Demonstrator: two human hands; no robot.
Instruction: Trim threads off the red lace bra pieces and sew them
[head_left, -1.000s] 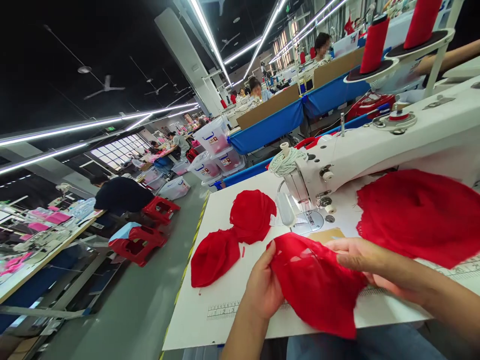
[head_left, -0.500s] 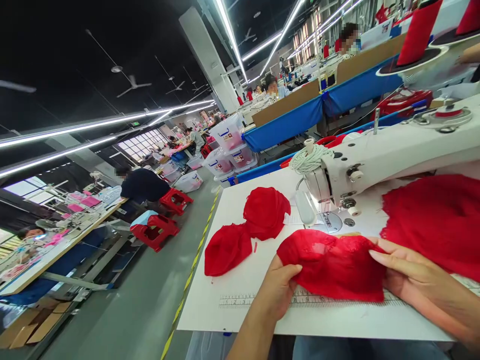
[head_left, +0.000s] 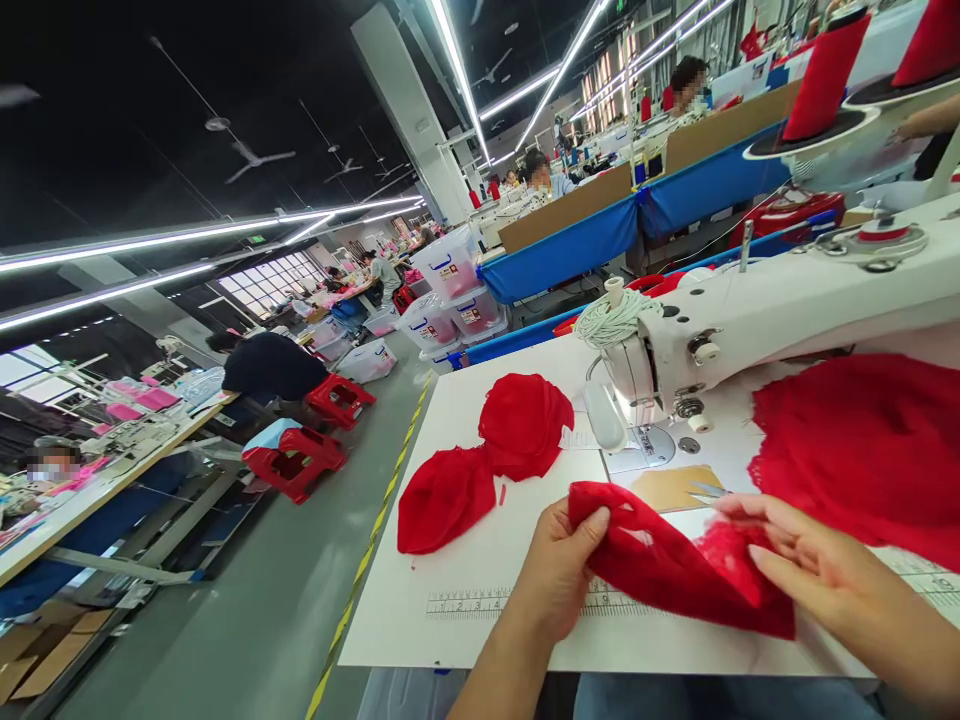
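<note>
My left hand pinches the left end of a red lace fabric piece over the front of the white sewing table. My right hand grips the same piece at its right end, fingers curled over the lace. The piece hangs folded and bunched between both hands, just above the printed ruler on the table. Behind it stands the white sewing machine, its needle area a short way beyond my hands.
Two stacks of red cup-shaped pieces lie on the table's left part, and a large red lace heap sits at right. Red thread cones stand on the machine. Other workers, red stools and plastic bins line the aisle at left.
The lace piece lay spread between my hands half a second ago; now it is folded narrower and bunched, with my right hand shifted down over its right end.
</note>
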